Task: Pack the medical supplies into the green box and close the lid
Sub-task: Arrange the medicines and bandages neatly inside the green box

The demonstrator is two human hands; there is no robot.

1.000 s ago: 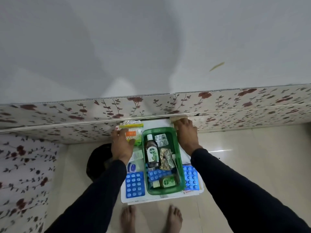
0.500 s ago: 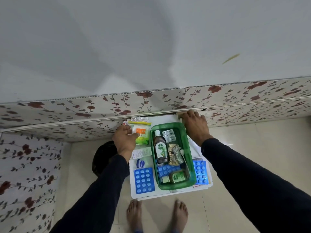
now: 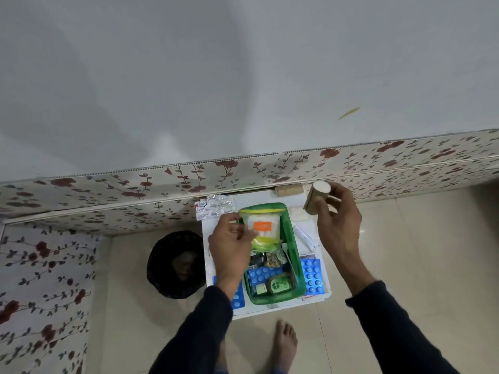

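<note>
The open green box (image 3: 293, 255) stands on a small white table (image 3: 270, 310). Inside it lie a blue blister pack (image 3: 260, 275), a small green bottle (image 3: 278, 285) and foil strips. My left hand (image 3: 231, 249) holds a clear zip bag of cotton buds (image 3: 262, 229) with a yellow-green top and orange label, above the box's far half. My right hand (image 3: 337, 222) holds a beige bandage roll (image 3: 316, 197), raised over the table's far right corner. A second beige roll (image 3: 289, 190) lies by the wall. No lid is in sight.
A silver foil strip (image 3: 214, 207) lies at the table's far left. Blue blister packs (image 3: 312, 276) lie to the right of the box, and another sits partly under my left wrist. A black round basket (image 3: 175, 264) stands on the floor to the left. My bare foot (image 3: 285, 344) is below the table. The floral wall panel runs behind.
My left hand has lifted the cotton bud bag from the table's left side to over the box. My right hand has picked up a bandage roll from the far corner and raised it.
</note>
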